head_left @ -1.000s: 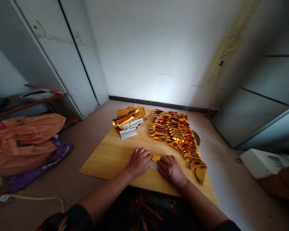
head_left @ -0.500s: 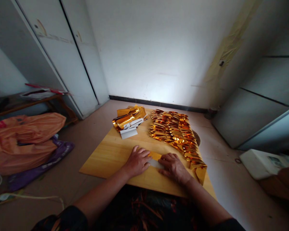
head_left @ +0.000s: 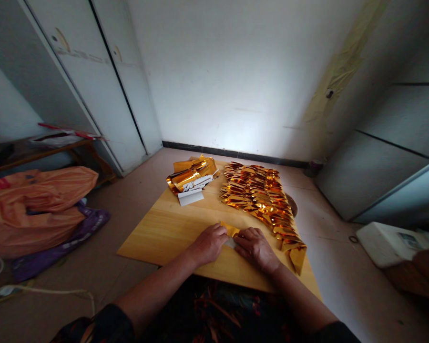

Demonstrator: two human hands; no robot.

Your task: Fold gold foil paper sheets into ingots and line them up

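A small sheet of gold foil paper (head_left: 229, 229) lies on the wooden board (head_left: 157, 233) in front of me, part of its pale side showing. My left hand (head_left: 210, 244) is closed at its left end, the fingers curled and pinching the edge. At the other end, my right hand (head_left: 256, 248) grips the same sheet with bent fingers held together. Both hands hide much of the sheet. Beyond my right hand, folded gold foil pieces (head_left: 253, 190) stand in packed rows. A loose stack of gold foil sheets (head_left: 193, 174), some showing white backs, lies at the board's far left.
An orange bag (head_left: 39, 205) and a purple bag (head_left: 64, 243) lie on the floor at left, near a pale cable (head_left: 57, 289). Cabinets (head_left: 86, 71) stand behind them. At right are a white box (head_left: 382, 245) and a grey appliance-like cabinet (head_left: 386, 143).
My left hand has curled its spread fingers inward and pinched the sheet's left edge. The sheet's gold side is now folded up more between the hands. My right hand has barely shifted.
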